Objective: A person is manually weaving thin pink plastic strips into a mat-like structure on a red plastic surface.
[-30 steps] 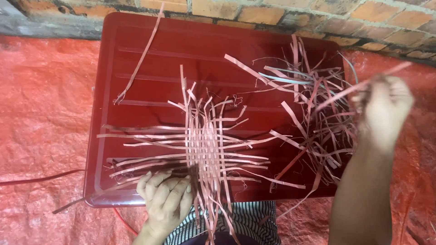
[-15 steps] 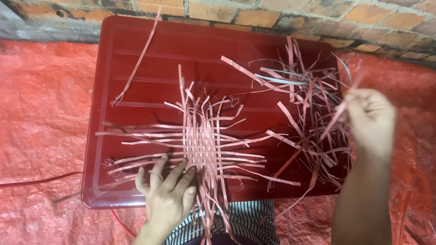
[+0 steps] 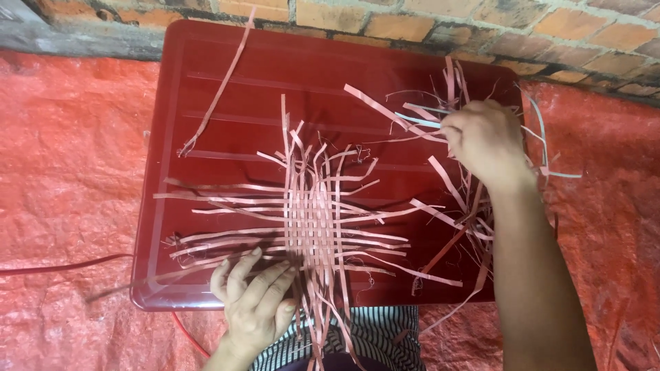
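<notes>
A partly woven mat of thin pink strips [image 3: 313,220] lies on a dark red plastic board [image 3: 227,117]. My left hand [image 3: 256,299] rests flat on the board's near edge, fingers spread, pressing the mat's lower left strips. Over a loose pile of pink strips [image 3: 454,199] on the board's right side, my right hand [image 3: 485,141] has its fingers closed around strips from that pile. One single strip [image 3: 218,93] lies apart at the upper left.
The board sits on a red woven tarp [image 3: 69,172]. A brick wall [image 3: 440,27] runs along the far edge. A thin red cord [image 3: 62,264] trails off to the left. Striped fabric [image 3: 375,336] shows below the board.
My right hand has moved left and down from the board's right edge onto the loose strip pile. My left hand has opened and spread flat at the mat's lower left.
</notes>
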